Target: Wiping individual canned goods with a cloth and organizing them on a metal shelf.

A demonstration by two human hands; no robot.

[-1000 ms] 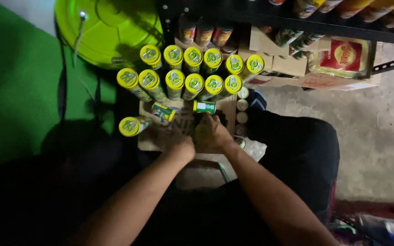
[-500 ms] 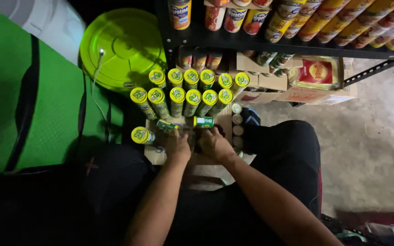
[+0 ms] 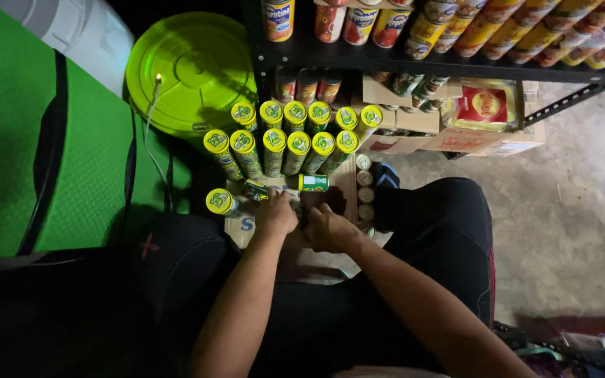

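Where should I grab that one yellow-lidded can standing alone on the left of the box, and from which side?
Take the lone can by its round side wall just under the yellow lid, coming from its left. It looks to stand upright and apart from the rows of cans behind it, while the left hand sits close on its right, so the left looks like the freer side.

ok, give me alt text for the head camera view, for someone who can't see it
Seen from above, a person's left hand and right hand work in a cardboard box beside rows of upright yellow-lidded cans. A lime green lid and a stocked metal shelf lie beyond.
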